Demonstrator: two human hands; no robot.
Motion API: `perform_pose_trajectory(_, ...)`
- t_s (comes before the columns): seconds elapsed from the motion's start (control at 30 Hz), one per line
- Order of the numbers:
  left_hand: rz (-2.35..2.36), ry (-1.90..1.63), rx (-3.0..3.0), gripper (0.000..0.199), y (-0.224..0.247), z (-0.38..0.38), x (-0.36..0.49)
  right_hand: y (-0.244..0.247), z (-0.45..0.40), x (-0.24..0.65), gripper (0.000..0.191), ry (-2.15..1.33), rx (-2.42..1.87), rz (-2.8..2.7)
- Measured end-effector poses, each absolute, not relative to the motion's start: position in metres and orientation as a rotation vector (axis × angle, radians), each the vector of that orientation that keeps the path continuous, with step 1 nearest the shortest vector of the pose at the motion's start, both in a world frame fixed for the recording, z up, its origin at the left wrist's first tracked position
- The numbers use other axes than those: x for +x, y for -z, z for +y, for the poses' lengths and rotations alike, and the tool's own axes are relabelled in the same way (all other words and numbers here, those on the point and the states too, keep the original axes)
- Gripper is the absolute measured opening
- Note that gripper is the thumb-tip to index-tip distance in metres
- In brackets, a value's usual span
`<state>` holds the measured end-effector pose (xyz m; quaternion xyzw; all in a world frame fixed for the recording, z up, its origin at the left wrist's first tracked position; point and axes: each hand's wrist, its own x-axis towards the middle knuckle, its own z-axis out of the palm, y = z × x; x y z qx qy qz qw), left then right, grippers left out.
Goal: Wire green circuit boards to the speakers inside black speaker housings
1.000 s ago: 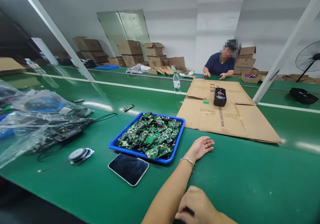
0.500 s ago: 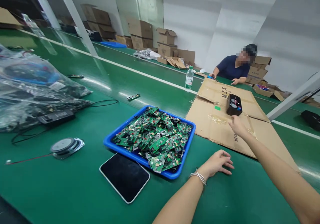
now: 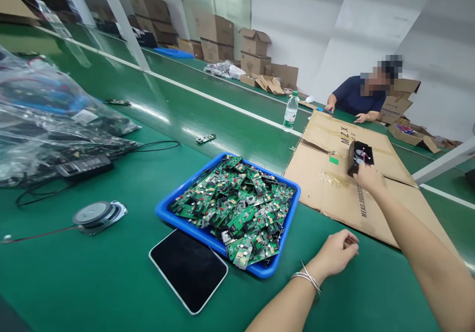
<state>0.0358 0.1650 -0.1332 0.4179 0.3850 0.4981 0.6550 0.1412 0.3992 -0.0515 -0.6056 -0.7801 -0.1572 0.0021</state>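
- Box [image 3: 356, 151]: we are touching it with our right hand [image 3: 368, 177] (grip: we cannot tell).
- We are holding our left hand [image 3: 337, 253] loosely curled near the tray [image 3: 288, 225].

Matt casing [image 3: 352, 159], creased cardboard [image 3: 313, 171], glossy plastic tray [image 3: 288, 225], shiny metal bangles [image 3: 310, 277]
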Motion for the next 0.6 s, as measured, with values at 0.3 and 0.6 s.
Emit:
perform_pose_trajectory(0.3,1.167,-1.56,0.886,0.041,0.128,0.164,0.026,0.038,0.307,0.166,0.034,0.463,-1.527,-2.62)
perform_pose_trajectory(0.6,1.235,-1.714,0.896,0.037,0.122,0.166,0.021,0.061,0.273,0.2,0.014,0.648,-1.076,-2.763)
